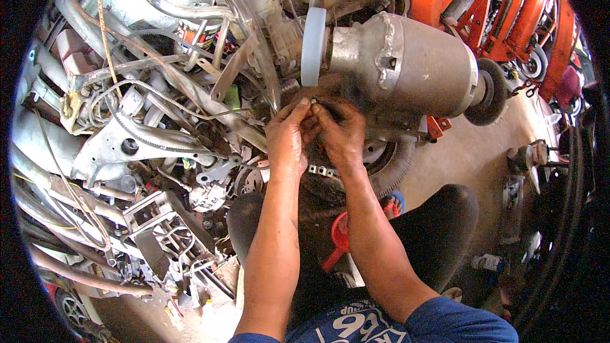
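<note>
My left hand (pixel 287 136) and my right hand (pixel 345 134) meet fingertip to fingertip in the middle of the head view. Both are closed in a pinch around a small dark piece (pixel 314 101), too small to name. Just above them stands the pale blue-white grinding wheel (pixel 312 47) of a bench grinder, apart from my fingertips as far as I can see. The grinder's brown-grey motor body (pixel 426 67) extends to the right and ends in a second, dark wheel (pixel 489 92).
Scrap metal is heaped on the left, including a pale suspension arm (pixel 136 143) and a bracket (pixel 168 235). Orange-red metal frames (pixel 476 0) stand at the far right. Below the grinder lies a toothed ring (pixel 401 168). A red handled object (pixel 340 235) sits between my knees.
</note>
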Demonstrator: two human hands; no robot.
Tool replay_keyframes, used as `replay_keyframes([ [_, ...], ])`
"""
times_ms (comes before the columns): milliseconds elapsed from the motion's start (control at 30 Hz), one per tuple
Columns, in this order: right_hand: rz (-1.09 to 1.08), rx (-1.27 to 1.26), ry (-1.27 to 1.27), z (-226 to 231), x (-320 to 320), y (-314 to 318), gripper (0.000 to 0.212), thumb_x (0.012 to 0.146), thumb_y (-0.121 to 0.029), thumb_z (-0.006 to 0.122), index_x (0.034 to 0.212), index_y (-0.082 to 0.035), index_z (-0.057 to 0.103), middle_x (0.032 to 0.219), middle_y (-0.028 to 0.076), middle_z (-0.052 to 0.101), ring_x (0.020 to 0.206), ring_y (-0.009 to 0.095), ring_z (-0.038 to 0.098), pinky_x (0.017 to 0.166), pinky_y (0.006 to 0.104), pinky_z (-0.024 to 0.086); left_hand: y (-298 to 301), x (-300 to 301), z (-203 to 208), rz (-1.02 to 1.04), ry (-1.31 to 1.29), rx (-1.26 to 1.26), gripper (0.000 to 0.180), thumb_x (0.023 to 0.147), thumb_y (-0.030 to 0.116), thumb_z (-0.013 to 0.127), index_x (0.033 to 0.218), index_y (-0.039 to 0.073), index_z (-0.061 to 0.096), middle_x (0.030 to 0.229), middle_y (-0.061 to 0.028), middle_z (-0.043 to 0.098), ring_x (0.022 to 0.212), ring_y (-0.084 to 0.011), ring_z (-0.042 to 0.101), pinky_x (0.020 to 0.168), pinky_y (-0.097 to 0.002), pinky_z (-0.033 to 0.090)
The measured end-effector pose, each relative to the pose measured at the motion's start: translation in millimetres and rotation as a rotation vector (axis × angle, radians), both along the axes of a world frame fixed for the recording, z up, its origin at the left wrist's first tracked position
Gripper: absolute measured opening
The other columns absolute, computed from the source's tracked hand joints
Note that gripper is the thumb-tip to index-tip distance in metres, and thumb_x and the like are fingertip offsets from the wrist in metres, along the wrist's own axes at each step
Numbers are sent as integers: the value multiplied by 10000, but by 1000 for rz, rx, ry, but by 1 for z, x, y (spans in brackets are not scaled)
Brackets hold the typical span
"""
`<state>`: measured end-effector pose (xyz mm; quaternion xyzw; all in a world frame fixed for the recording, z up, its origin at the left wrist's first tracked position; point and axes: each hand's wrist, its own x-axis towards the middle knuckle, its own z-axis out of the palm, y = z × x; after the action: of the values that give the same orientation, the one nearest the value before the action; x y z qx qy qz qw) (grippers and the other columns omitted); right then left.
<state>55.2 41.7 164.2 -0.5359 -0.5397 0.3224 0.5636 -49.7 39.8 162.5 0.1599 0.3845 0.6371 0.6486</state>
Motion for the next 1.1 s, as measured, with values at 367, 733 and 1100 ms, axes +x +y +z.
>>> replay_keyframes([
  [367,-153,-113,398,0,-36,6,230,887,-156,755,1019,32,741,934,74,740,830,164,643,785,325,529,9,-3,-2,67,-38,71,250,946,164,723,1107,-26,711,999,-79,719,919,-192,680,849,-303,540],
  [733,-166,-187,363,14,-37,5,253,902,-203,731,1006,27,707,956,134,735,851,213,621,813,377,522,14,-2,-10,24,-87,85,260,915,170,727,1139,43,688,1099,-77,721,995,-246,673,952,-384,523],
  [1100,-189,-127,380,0,-35,13,262,886,-193,735,1062,1,729,1035,129,757,951,261,689,900,382,521,14,5,-6,40,-80,84,228,923,166,707,1109,36,698,1101,-92,721,1014,-241,666,957,-377,516],
])
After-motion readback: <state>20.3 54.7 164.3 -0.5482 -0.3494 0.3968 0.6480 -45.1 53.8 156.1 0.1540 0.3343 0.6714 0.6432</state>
